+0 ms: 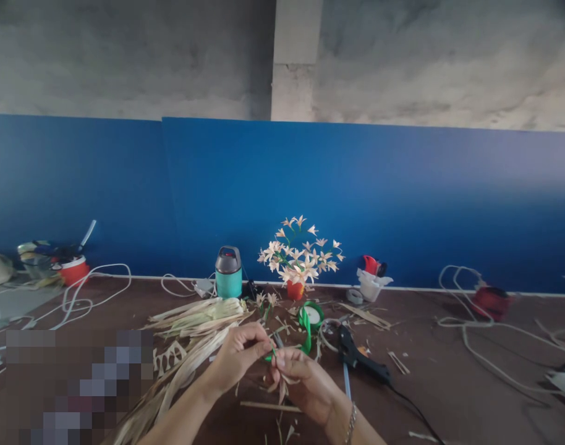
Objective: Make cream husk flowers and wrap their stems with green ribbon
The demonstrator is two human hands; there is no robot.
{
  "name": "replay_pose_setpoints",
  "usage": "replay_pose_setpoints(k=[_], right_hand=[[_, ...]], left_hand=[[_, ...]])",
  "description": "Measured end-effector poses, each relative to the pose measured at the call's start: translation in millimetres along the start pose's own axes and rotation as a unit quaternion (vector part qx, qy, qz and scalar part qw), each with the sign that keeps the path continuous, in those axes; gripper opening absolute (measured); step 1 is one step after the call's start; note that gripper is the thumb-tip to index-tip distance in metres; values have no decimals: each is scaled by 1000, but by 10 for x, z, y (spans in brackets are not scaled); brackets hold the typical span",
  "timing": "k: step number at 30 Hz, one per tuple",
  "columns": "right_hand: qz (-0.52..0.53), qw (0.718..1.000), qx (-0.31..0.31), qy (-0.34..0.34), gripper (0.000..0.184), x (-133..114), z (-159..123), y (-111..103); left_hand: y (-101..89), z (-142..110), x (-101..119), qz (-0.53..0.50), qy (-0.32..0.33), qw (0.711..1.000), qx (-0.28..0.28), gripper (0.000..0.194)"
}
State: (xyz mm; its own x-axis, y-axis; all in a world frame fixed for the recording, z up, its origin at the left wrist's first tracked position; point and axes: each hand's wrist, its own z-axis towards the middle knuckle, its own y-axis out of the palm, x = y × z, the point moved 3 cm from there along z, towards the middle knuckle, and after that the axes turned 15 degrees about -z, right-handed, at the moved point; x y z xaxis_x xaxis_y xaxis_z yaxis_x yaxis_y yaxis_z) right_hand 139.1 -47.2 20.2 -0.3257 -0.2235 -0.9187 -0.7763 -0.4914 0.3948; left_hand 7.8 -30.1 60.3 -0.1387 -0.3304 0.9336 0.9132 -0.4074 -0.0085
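My left hand has its thumb and finger pinched on the end of a green tape strip at a thin stem. My right hand is closed beside it, its fingertips on a pale husk flower whose petals hang downward. From the fingers the strip runs back to a green tape roll lying just beyond my hands. Partly hidden behind the fingers is a dark grey tool tip. A black glue gun with a glue stick lies right of my right hand.
Dried corn husks spread along the left. A red pot of finished husk flowers stands at the back, near a turquoise flask. A white cup and clear tape roll are rightward. White cables cross the table.
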Motion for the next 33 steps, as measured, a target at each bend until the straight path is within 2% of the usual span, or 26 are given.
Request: replay_pose_setpoints(k=[4, 6, 8, 10, 12, 15, 16, 18, 21, 23, 25, 28, 29, 31, 33], right_hand=[[-48, 999, 24, -2, 23, 10, 18, -63], [-113, 991, 73, -14, 22, -1, 38, -123], [-220, 964, 145, -42, 21, -36, 45, -171], [-355, 904, 220, -93, 17, -97, 26, -179], [-482, 820, 275, -144, 9, -154, -15, -142], [-607, 707, 312, -187, 5, -201, -83, -64], [-630, 682, 315, -195, 6, -210, -100, -44], [-652, 660, 314, -202, 8, -226, -122, -18], [-647, 669, 306, -200, 11, -236, -126, -12], [-624, 692, 308, -192, 11, -225, -111, -26], [-567, 748, 302, -167, 12, -188, -79, -53], [-400, 879, 239, -97, 23, -87, -11, -81], [-335, 916, 209, -75, 27, -57, 5, -80], [-229, 959, 161, -50, 31, -27, 14, -73], [-166, 977, 131, -43, 30, -26, 4, -72]], left_hand=[[20, -26, -27, -5, -26, 999, 23, 26], [21, -28, -41, 11, -22, 999, 45, 24], [22, -23, -53, 38, -11, 997, 66, 22], [35, -17, -73, 56, -8, 995, 79, 22], [58, -15, -106, 61, -13, 995, 84, 22], [80, -13, -161, 67, -16, 993, 91, 20], [76, -11, -177, 72, -18, 993, 92, 20], [51, 2, -202, 79, -25, 993, 84, 20], [1, 31, -205, 71, -35, 996, 35, 15], [-31, 44, -183, 63, -35, 997, 19, 11], [-44, 44, -153, 52, -31, 998, 23, 10], [-9, 18, -128, -12, -28, 999, 26, 14], [14, 4, -134, -54, -37, 998, 21, 16], [62, -27, -169, -160, -73, 984, 10, 20], [101, -52, -215, -258, -112, 960, 1, 21]])
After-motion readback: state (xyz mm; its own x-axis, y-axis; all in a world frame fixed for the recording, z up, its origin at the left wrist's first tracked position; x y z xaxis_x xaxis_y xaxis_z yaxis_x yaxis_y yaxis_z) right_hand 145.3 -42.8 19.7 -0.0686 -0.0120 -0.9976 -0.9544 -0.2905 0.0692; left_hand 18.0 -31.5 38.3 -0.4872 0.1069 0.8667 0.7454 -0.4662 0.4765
